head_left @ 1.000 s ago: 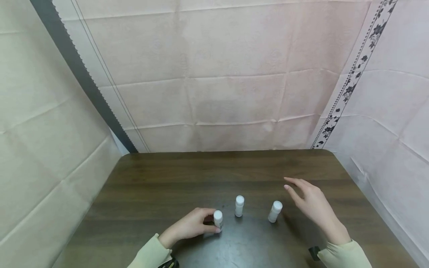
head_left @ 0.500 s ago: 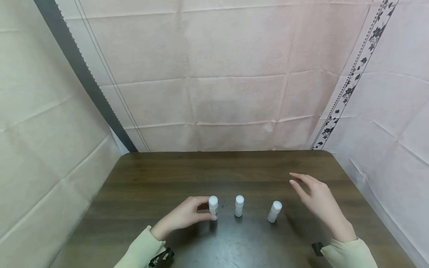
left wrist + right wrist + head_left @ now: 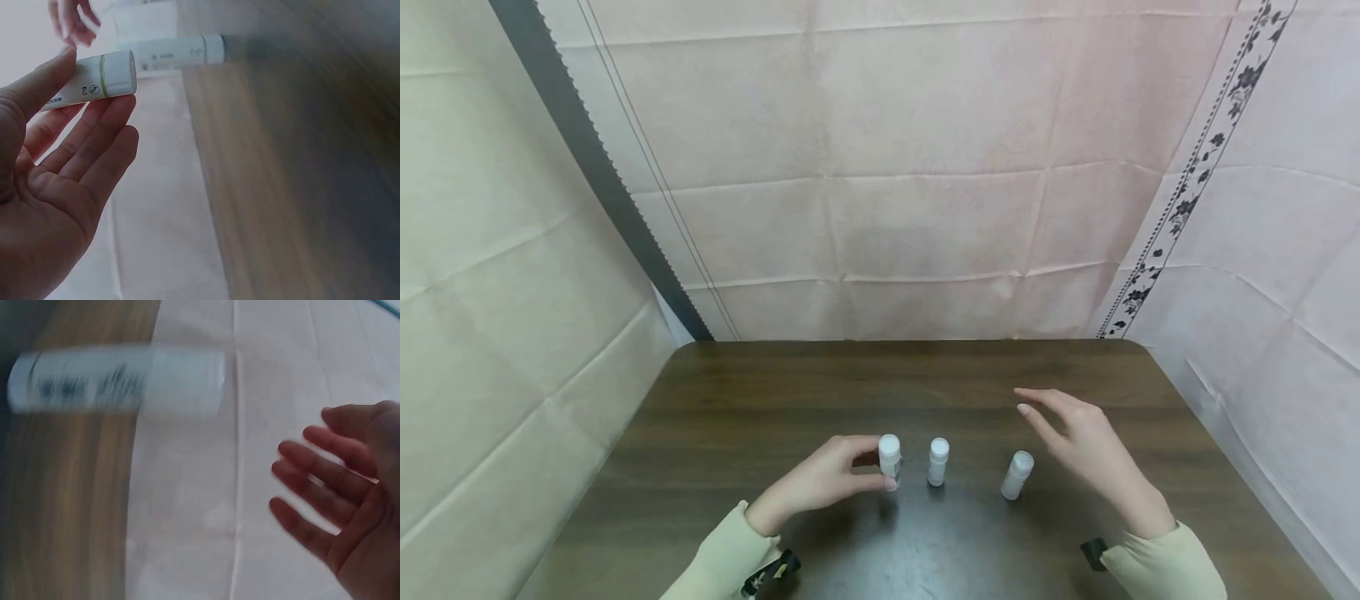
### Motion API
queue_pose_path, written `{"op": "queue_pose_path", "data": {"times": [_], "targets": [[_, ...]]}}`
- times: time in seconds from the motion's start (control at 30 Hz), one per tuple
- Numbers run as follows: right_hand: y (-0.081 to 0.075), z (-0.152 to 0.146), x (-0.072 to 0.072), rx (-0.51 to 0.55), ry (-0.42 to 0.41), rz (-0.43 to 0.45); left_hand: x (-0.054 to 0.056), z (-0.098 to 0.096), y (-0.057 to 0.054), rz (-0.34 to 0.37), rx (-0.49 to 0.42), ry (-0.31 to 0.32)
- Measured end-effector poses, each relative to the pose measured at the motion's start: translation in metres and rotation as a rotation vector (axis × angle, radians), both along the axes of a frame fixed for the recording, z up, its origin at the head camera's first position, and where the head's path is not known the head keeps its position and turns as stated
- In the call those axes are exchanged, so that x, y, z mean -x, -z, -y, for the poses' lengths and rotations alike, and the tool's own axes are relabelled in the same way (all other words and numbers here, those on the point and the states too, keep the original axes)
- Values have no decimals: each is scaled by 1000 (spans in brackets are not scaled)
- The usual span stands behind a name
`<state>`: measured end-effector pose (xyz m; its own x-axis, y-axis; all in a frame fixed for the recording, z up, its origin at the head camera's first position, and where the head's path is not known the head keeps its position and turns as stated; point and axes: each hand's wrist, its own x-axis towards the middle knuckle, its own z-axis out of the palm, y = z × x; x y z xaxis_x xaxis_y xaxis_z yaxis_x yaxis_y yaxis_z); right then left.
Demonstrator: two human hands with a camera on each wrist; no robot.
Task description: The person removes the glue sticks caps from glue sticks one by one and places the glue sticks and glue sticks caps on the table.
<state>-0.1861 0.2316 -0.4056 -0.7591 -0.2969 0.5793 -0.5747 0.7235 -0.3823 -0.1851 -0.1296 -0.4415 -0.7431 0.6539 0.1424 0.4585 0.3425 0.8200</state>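
My left hand [image 3: 823,479] pinches a white glue stick [image 3: 890,457] upright between thumb and fingertips, just above the table. In the left wrist view that glue stick [image 3: 106,80] shows a thin green ring and "21g" on its label. A second glue stick [image 3: 937,462] stands on the table close to its right. Farther right is a third glue stick [image 3: 1017,477], which appears leaning in the head view. Nearest to it is my right hand [image 3: 1093,454], raised with relaxed fingers and touching nothing. A glue stick [image 3: 112,381] appears blurred in the right wrist view.
The dark wooden table [image 3: 760,375] has rounded far corners. Pale creased cloth [image 3: 925,217] hangs behind it and along both sides. A dark band [image 3: 595,183] runs down at the left, and a floral strip [image 3: 1180,200] at the right.
My left hand has moved the glue stick away from me, first leftward, then back right toward the middle one. The right hand drifted right, then left. The other two glue sticks stayed put.
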Motion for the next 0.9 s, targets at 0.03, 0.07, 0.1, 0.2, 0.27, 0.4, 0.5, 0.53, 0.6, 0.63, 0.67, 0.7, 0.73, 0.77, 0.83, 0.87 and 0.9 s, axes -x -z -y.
{"op": "queue_pose_path", "data": {"times": [0.03,0.07,0.1,0.2,0.27,0.4,0.5,0.53,0.6,0.63,0.67,0.7,0.73,0.77,0.83,0.87,0.9], "targets": [[-1,6,0,-1,-38,-21,0,-2,-2,-8,7,7],[-3,13,-1,0,-83,-40,-1,-4,-3,-18,15,13],[-4,20,-1,0,-132,-58,-1,-7,-5,-29,26,18],[-8,40,-6,-1,-273,-61,-4,-13,-9,-51,44,44],[-9,52,-10,2,-358,-46,-6,-16,-11,-56,46,69],[-10,70,-16,25,-495,7,-10,-23,-12,-63,40,123],[-9,78,-20,43,-580,34,-12,-27,-12,-83,49,141],[-9,80,-21,45,-606,38,-13,-28,-13,-88,53,144],[-9,84,-24,41,-649,38,-15,-30,-13,-92,62,145],[-10,86,-25,38,-666,29,-16,-31,-14,-97,65,148],[-10,88,-26,35,-681,21,-17,-31,-14,-105,69,151],[-10,89,-26,30,-694,11,-17,-32,-14,-112,74,152],[-10,90,-27,27,-703,6,-18,-32,-14,-109,76,154],[-10,91,-27,25,-709,2,-19,-33,-14,-112,80,157],[-10,92,-28,15,-705,6,-20,-33,-15,-120,89,159],[-10,92,-28,9,-697,14,-21,-34,-15,-125,95,157],[-10,92,-28,1,-689,20,-21,-34,-15,-128,99,155]]}}
